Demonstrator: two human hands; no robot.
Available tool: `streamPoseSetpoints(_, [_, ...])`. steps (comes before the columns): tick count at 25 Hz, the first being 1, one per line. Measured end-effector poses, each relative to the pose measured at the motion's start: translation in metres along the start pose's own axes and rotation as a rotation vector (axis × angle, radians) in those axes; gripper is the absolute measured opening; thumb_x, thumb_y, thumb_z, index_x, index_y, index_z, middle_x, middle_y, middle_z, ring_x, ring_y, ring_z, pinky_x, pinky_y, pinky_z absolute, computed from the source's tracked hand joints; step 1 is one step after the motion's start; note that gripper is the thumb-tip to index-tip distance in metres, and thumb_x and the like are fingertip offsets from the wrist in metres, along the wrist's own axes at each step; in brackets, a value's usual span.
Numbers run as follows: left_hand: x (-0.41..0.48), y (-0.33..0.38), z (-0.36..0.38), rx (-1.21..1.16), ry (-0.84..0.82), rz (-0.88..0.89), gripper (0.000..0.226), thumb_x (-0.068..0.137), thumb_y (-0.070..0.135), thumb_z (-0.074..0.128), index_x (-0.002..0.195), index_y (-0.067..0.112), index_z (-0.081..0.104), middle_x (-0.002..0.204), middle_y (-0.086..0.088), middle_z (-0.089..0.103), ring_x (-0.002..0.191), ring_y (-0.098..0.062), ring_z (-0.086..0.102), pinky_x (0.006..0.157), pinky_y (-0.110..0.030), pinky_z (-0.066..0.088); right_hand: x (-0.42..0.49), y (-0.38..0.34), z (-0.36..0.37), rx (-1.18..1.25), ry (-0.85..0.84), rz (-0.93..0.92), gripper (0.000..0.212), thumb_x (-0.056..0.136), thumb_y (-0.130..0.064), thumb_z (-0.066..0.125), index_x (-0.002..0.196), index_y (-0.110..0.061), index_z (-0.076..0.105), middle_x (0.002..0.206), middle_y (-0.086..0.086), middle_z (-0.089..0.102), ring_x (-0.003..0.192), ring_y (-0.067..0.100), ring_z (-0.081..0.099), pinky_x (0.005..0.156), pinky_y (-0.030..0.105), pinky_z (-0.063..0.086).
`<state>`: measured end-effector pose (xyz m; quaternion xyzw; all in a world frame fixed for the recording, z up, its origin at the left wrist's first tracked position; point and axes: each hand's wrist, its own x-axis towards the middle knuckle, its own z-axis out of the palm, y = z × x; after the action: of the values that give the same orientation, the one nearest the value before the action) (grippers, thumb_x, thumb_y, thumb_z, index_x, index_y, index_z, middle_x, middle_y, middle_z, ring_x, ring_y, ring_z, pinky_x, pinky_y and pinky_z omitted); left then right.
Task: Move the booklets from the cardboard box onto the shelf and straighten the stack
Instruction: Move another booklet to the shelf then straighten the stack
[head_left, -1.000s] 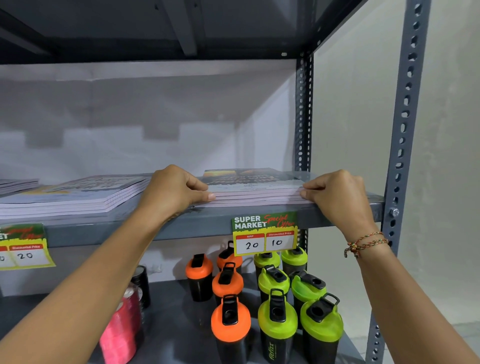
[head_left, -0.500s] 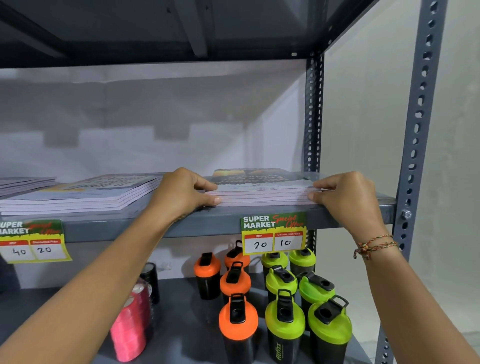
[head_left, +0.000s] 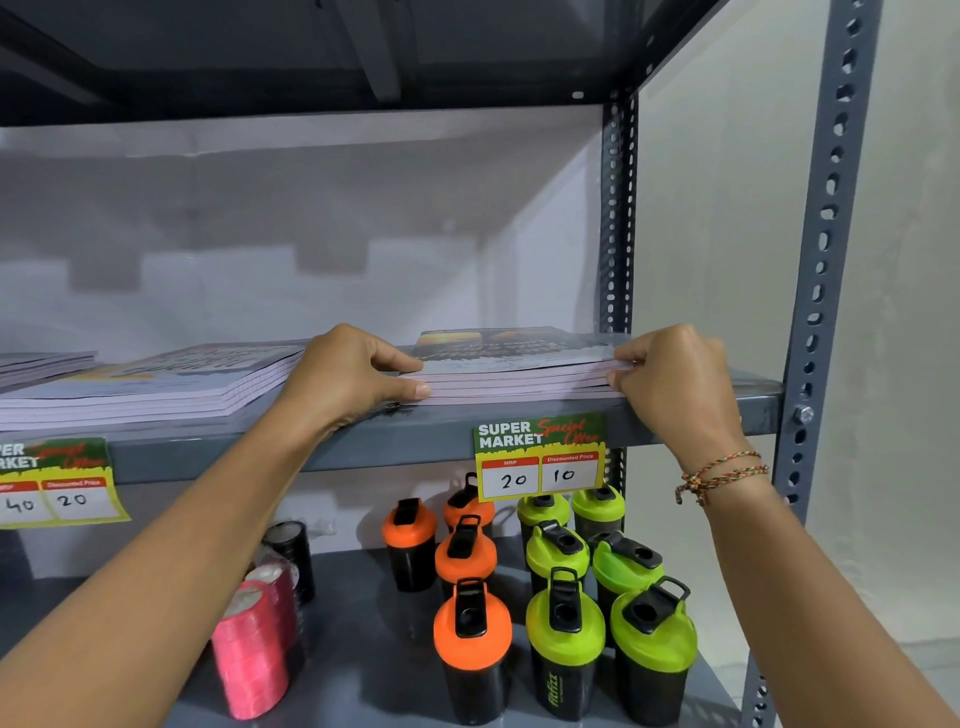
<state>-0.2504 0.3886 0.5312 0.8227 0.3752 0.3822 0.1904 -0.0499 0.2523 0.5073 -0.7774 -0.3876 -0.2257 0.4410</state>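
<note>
1. The stack of booklets lies flat on the grey shelf, at its right end, near the front edge and just above the price tag marked 20 and 10.
2. The left hand is at the stack's left end. Its fingers are curled against the page edges, thumb over the top cover, pinching that side.
3. The right hand is at the stack's right end. Its fingers are bent around the corner and press on the edges, so the stack is squeezed between the two hands.
4. Judging by this, the move onto the shelf is done for these booklets and the straightening is under way. The page edges look nearly flush, with slight steps between layers at the front.
5. The cardboard box is out of view, so I cannot tell whether more booklets remain in it.
6. A second pile sits to the left, just beside the left hand, somewhat fanned. Whether it belongs to this task I cannot tell.
7. The lower shelf holds shaker bottles and pink rolls, well apart from the work.
</note>
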Motion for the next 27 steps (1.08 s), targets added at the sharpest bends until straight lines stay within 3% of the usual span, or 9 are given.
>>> streamPoseSetpoints(3, [0.001,-0.001,0.000,0.017,0.001,0.007,0.039,0.069,0.021,0.081,0.105,0.013,0.073,0.114,-0.007,0.071,0.089,-0.007,0.054,0.080,-0.020,0.035,0.002,0.000,0.001,-0.067,-0.025,-0.013,0.016,0.075,0.007,0.063,0.090,0.009,0.069,0.100,0.031,0.069,0.099,0.044,0.062,0.084,0.049,0.056])
streamPoseSetpoints(7, [0.002,-0.002,-0.002,0.016,-0.016,0.001,0.038,0.069,0.021,0.081,0.105,0.013,0.073,0.114,-0.008,0.071,0.090,-0.008,0.055,0.081,-0.020,0.035,0.001,0.001,0.001,-0.021,-0.028,0.003,0.020,0.079,0.004,0.063,0.096,-0.001,0.072,0.101,0.023,0.072,0.097,0.040,0.064,0.086,0.035,0.053])
streamPoseSetpoints(12, [0.002,-0.002,0.000,0.003,-0.006,0.013,0.038,0.068,0.021,0.082,0.104,0.013,0.073,0.113,-0.006,0.071,0.090,-0.008,0.055,0.080,-0.020,0.036,-0.003,0.002,-0.004,-0.011,-0.036,-0.001,0.018,0.081,-0.004,0.064,0.095,0.006,0.070,0.104,0.030,0.068,0.101,0.043,0.061,0.089,0.042,0.053])
streamPoseSetpoints(16, [0.002,-0.003,0.001,-0.001,-0.004,0.023,0.038,0.067,0.023,0.082,0.103,0.014,0.074,0.113,-0.005,0.072,0.090,-0.007,0.056,0.080,-0.021,0.036,-0.009,0.003,-0.010,0.042,-0.023,0.024,0.022,0.083,-0.009,0.065,0.104,-0.004,0.071,0.106,0.020,0.072,0.105,0.036,0.060,0.086,0.031,0.049])
streamPoseSetpoints(27, [0.008,-0.008,0.001,0.026,-0.028,0.060,0.038,0.067,0.024,0.082,0.104,0.015,0.074,0.113,-0.003,0.072,0.092,-0.006,0.058,0.082,-0.020,0.037,-0.018,0.004,-0.005,0.044,0.054,0.031,0.025,0.081,-0.007,0.068,0.106,-0.004,0.070,0.109,0.019,0.071,0.105,0.036,0.063,0.096,0.037,0.050])
